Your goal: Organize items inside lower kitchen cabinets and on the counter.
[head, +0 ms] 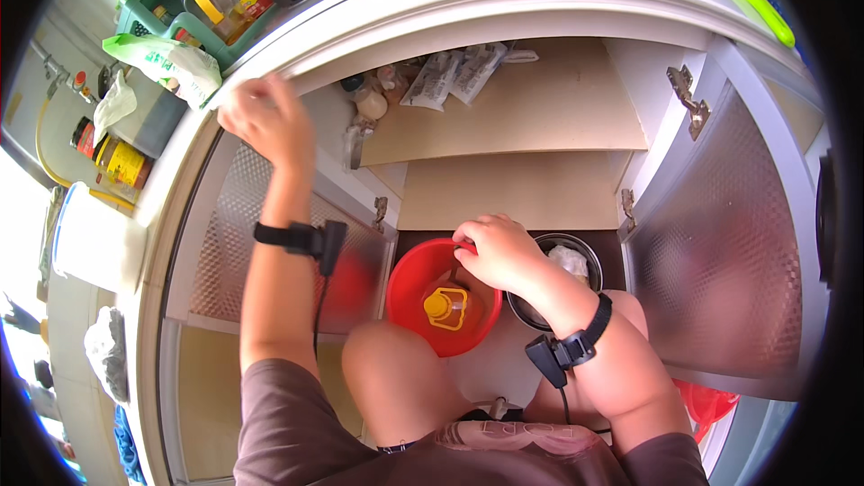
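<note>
My right hand (501, 251) pinches the far right rim of a red plastic bucket (405, 283) between thumb and fingers. Inside the bucket stands an oil bottle (447, 308) with a yellow cap and yellow handle. My left hand (263, 118) is raised at the counter's front edge, blurred, with its fingers curled. It is nearest to a white and green plastic bag (169, 64) on the counter; whether it touches the bag or holds anything is unclear. Behind the bucket is an open cabinet (513, 192) with an upper shelf (540, 108).
Both cabinet doors, left (270, 216) and right (729, 236), stand open. Sealed packets (459, 74) lie on the shelf. A metal pot (594, 263) holding something white sits right of the bucket. Above are a green basket (148, 17) of bottles and a white tub (94, 239).
</note>
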Action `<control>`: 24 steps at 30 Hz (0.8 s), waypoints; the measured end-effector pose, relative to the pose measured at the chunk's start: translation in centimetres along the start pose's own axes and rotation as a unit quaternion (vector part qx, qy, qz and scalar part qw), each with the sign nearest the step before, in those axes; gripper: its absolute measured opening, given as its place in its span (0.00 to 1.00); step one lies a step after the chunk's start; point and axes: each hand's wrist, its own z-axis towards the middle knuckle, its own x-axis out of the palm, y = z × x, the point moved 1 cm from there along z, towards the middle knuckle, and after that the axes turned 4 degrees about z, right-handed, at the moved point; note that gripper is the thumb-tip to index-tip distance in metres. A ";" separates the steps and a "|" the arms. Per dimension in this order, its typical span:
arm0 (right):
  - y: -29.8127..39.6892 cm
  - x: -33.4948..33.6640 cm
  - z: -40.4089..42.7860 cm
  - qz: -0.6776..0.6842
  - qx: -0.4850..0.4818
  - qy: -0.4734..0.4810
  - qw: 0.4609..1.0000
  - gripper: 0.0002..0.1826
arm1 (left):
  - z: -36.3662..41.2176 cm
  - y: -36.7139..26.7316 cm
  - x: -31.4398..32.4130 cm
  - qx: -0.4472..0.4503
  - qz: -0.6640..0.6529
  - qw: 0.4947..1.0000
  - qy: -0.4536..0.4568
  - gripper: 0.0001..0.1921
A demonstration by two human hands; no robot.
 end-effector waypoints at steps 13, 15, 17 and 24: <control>-3.3 -0.8 1.1 -0.085 0.081 0.191 0.975 0.21 | -18.1 -7.0 15.6 -0.643 -0.370 0.534 0.406 0.12; -4.3 -1.0 2.0 -0.097 0.087 0.205 0.970 0.22 | -18.7 -7.0 18.3 -0.781 -0.493 0.292 0.247 0.14; -6.3 -1.4 2.4 -0.086 0.095 0.169 0.977 0.22 | -17.1 -9.3 19.3 -0.769 -0.523 0.286 0.230 0.20; -7.4 -2.2 4.6 -0.082 0.091 0.162 0.979 0.21 | -20.1 -7.2 24.5 -0.831 -0.411 0.247 0.282 0.21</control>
